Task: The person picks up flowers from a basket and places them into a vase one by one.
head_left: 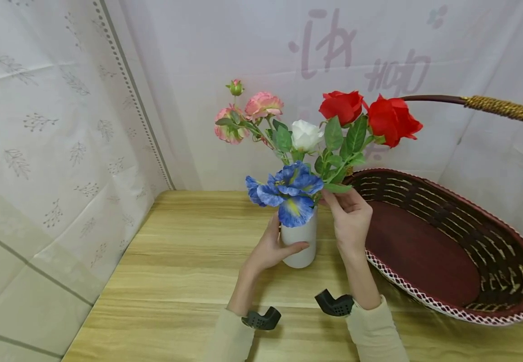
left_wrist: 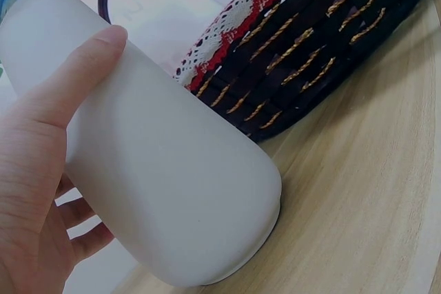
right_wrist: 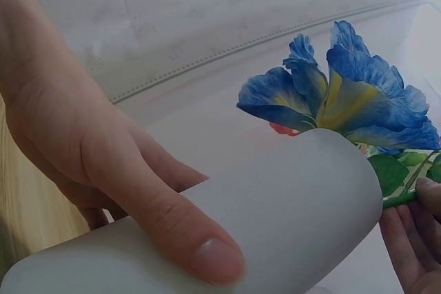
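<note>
A white vase (head_left: 300, 259) stands on the table, and my left hand (head_left: 268, 249) grips its side with the thumb across the front. At the vase's mouth my right hand (head_left: 352, 216) pinches a green stem (right_wrist: 400, 200) between thumb and fingers, just under the leaves of the red roses (head_left: 342, 106). A blue iris (head_left: 288, 187) leans over the front of the rim. Behind it rise a white rose (head_left: 306, 134) and, on the left, pink flowers (head_left: 265, 104) with a bud. The lower stems are hidden inside the vase.
A large dark woven basket (head_left: 424, 251) with a lace-trimmed rim sits close to the right of my right hand. Its tall handle (head_left: 501, 108), wrapped in gold cord, arches behind. Pale curtains (head_left: 198, 90) hang along the back and left edges of the wooden table (head_left: 189, 251).
</note>
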Available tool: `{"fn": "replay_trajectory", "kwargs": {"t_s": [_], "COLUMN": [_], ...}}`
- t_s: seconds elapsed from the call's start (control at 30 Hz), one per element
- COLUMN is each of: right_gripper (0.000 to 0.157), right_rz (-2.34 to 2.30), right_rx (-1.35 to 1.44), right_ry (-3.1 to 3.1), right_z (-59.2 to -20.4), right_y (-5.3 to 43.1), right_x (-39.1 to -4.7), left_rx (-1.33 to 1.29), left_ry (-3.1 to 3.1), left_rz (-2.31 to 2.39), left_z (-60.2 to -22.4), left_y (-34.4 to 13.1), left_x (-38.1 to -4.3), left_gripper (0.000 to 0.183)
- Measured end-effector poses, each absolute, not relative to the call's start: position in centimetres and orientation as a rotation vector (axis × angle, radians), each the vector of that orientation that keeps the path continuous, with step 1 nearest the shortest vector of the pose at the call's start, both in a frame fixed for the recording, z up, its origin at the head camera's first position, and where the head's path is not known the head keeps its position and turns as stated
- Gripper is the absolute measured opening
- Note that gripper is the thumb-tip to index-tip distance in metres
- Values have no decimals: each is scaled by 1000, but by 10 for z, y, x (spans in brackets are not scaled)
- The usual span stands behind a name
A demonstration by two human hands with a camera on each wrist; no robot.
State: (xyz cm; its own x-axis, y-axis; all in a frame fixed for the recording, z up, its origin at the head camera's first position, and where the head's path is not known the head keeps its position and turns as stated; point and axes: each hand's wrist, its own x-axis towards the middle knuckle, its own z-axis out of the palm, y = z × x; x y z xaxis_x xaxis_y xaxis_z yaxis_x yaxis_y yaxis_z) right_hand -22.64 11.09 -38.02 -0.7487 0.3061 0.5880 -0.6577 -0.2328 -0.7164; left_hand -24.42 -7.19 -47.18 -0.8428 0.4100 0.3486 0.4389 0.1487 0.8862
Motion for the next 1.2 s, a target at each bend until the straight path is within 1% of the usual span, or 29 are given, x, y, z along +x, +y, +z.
{"fn": "replay_trajectory", "kwargs": {"t_s": [0.57,0.97,1.2], "right_gripper": [17,17,17], "right_rz": [2074,2033,2027], "right_rx": [537,429,432], "right_ry": [-1406,-1531,-1603], "right_z": [-384,-386,-388], "right_y": [115,120,123], "right_x": [-228,-224,-221], "left_rx": [-855,-821,-787], "left_ry": [-2364,-2370,-2359], "left_rz": [-1852,-1853,-1835], "left_z": [-471,-470,-469], "left_y": [-73,-69,-66], "left_x": [-243,-242,-242], "left_gripper": [96,97,90]}}
